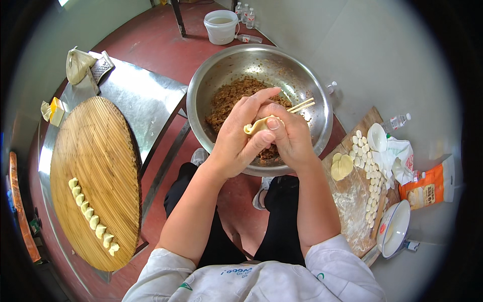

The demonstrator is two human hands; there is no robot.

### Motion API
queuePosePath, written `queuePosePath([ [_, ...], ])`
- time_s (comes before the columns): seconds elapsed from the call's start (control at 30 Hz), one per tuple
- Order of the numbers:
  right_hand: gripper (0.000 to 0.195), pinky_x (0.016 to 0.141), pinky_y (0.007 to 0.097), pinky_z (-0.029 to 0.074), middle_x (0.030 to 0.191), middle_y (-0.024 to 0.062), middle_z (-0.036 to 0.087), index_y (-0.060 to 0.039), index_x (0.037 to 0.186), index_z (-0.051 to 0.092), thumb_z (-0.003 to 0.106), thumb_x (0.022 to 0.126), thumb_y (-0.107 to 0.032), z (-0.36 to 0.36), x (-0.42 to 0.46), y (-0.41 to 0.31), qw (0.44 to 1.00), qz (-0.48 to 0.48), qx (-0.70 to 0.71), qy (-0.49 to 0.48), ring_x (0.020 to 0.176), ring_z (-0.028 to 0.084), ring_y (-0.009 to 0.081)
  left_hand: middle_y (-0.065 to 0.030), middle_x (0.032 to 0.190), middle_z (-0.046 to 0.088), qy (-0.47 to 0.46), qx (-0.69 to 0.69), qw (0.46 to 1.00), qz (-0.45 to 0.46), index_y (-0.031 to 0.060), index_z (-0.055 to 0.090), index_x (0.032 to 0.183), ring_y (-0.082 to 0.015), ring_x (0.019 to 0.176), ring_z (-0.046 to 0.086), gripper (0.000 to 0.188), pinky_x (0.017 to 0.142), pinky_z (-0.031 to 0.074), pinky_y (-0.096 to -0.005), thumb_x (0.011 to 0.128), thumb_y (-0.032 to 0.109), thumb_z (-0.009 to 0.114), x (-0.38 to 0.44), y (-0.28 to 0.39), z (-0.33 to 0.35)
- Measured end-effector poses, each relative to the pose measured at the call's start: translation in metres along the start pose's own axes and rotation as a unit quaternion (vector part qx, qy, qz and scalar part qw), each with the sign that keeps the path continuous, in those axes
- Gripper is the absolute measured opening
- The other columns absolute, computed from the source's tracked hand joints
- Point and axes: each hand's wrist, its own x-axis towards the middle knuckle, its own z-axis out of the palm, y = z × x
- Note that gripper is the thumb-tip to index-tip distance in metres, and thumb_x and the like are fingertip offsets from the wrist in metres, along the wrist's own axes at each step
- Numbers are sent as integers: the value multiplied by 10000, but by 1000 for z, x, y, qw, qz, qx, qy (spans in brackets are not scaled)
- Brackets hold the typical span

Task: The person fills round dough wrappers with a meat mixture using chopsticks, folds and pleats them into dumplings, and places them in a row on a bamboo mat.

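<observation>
Over a large steel bowl (203, 128), my left hand (241, 132) and my right hand (288, 132) press together around a folded dumpling (258, 125). Both thumbs lie along its near side, and my fingers hide part of it. Brown minced filling (237, 90) covers the lower part of the bowl. A pair of chopsticks (302, 105) sticks out beyond my right hand; their lower ends are hidden. On a round slatted tray (94, 151) to the left, several shaped dumplings (94, 222) form a slanting row.
A floured wooden board (351, 215) at right carries stacked round wrappers (342, 166), many small dough pieces (371, 188) and a rolling pin (378, 213). Beside it are a white bowl (377, 137), an enamel basin (393, 228) and an orange bag (426, 187). A white bucket (221, 30) stands beyond the steel bowl.
</observation>
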Motion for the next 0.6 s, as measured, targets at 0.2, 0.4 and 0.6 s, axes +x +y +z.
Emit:
queuePosePath([
  [0.2, 401, 679, 353, 515, 807, 114, 647, -25, 1114, 648, 485, 1064, -388, 3, 0, 2, 999, -28, -20, 5, 699, 645, 238, -152, 1166, 675, 27, 108, 988, 107, -13, 530, 1405, -302, 1105, 579, 750, 1003, 430, -433, 979, 600, 459, 5, 1, 2],
  [0.4, 391, 608, 357, 501, 706, 118, 630, 2, 989, 643, 484, 1069, -347, 0, -2, -6, 999, 14, 6, -43, 616, 622, 243, -165, 1051, 704, 50, 197, 972, 114, -18, 586, 1356, -315, 997, 634, 706, 911, 487, -410, 1013, 565, 384, 5, -3, -2],
  [0.6, 363, 625, 391, 486, 706, 149, 608, 29, 884, 616, 470, 1062, -252, -4, -2, -1, 1000, -18, 0, -21, 630, 610, 287, -184, 958, 715, 120, 237, 954, 136, -20, 639, 1299, -329, 911, 676, 627, 844, 519, -408, 1033, 478, 365, 6, 1, 16],
])
